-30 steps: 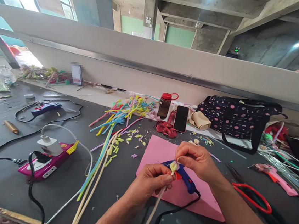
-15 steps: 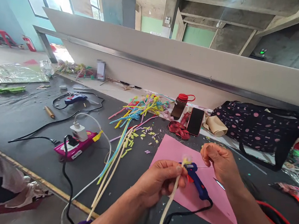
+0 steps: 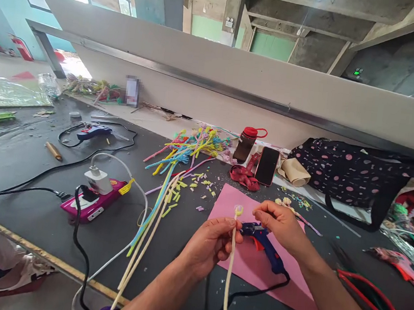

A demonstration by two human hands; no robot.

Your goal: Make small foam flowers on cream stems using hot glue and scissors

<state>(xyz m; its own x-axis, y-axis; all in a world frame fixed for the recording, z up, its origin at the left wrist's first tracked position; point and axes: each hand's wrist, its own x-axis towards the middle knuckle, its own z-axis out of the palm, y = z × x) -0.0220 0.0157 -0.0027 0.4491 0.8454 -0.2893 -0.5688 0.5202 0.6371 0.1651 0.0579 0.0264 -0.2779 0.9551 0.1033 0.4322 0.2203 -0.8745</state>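
Note:
My left hand (image 3: pixel 212 244) pinches a cream fuzzy stem, like a pipe cleaner (image 3: pixel 230 276), just below its top. At that tip sits a small yellow and pale lilac tuft (image 3: pixel 238 209). My right hand (image 3: pixel 281 224) is closed, thumb and fingertips together, just right of the tuft and apart from it; whether anything is between the fingers I cannot make out. Under and between the hands, a blue glue gun (image 3: pixel 266 245) lies on a pink sheet (image 3: pixel 289 292), its nozzle partly hidden behind my left fingers.
Left of my hands are cut yellow pieces (image 3: pixel 172 203), long stems (image 3: pixel 155 223) and a magenta power strip (image 3: pixel 94 207). Behind lie a colourful stem pile (image 3: pixel 196 146), a bottle (image 3: pixel 245 146), a phone (image 3: pixel 267 165) and a dark bag (image 3: pixel 352 182). Red-handled scissors (image 3: pixel 373 291) lie right.
My right hand has moved left, closer to the tuft. My left hand has shifted slightly left with the stem, which now stands more upright. The whole view has shifted a little.

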